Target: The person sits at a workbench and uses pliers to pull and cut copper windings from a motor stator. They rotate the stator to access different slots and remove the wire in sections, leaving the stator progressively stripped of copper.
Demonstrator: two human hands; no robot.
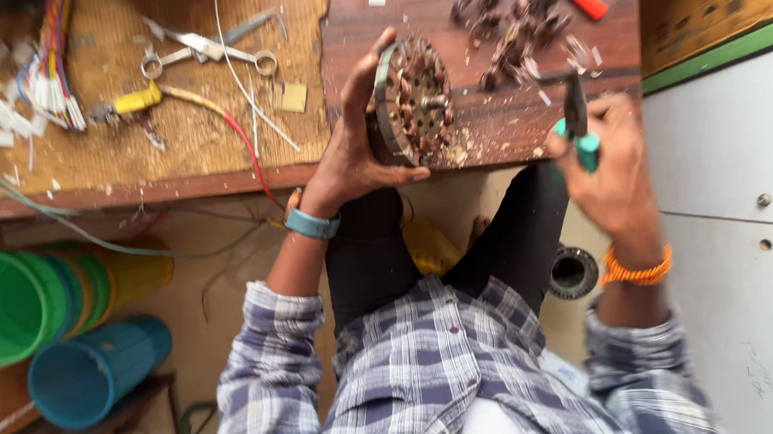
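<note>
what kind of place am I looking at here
Most likely a small electrical motor repair workshop: the left hand holds a round motor stator, pulled copper winding scraps lie on the wooden workbench, with scissors and coloured wires nearby.

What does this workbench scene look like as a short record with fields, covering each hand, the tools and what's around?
Left hand: grips a round motor stator upright on its edge at the bench front
Right hand: holds teal-handled pliers, apart from the stator
Bench: dark wood, strewn with a pile of copper wire scraps
Other tools: scissors, yellow-handled tool, coloured wire bundle
Below bench: green bucket, blue bucket
Wrists: blue band left, orange threads right
</note>
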